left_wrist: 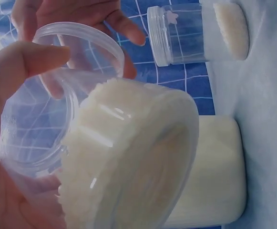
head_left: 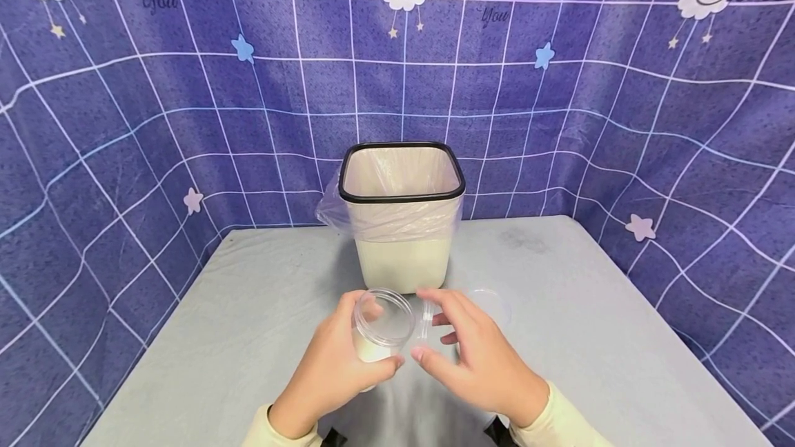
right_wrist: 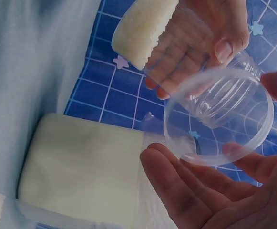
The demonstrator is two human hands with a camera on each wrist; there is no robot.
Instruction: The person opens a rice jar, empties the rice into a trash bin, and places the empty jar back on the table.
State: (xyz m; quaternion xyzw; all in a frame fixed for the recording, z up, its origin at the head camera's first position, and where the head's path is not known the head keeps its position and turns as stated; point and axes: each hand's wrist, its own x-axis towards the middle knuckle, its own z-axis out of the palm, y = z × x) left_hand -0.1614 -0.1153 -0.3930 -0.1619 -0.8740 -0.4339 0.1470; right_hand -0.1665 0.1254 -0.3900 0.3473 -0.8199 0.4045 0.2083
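My left hand (head_left: 329,364) grips a clear plastic jar (left_wrist: 128,152), its threaded mouth uncovered and tipped toward me in the head view. White, rice-like grains fill the bottom of that jar. Beside its mouth, my right hand (head_left: 475,357) pinches a clear round lid (right_wrist: 219,119) by the edge, held on its side and apart from the jar. A second clear jar (left_wrist: 186,36), with a lid on and similar grains at the bottom, stands on the table behind the right hand, which hides part of it in the head view.
A cream trash bin (head_left: 404,261) with a black rim and a clear liner bag stands beyond the hands. The grey cloth-covered table (head_left: 248,309) extends to both sides. A blue-purple grid curtain (head_left: 323,88) encloses the back and sides.
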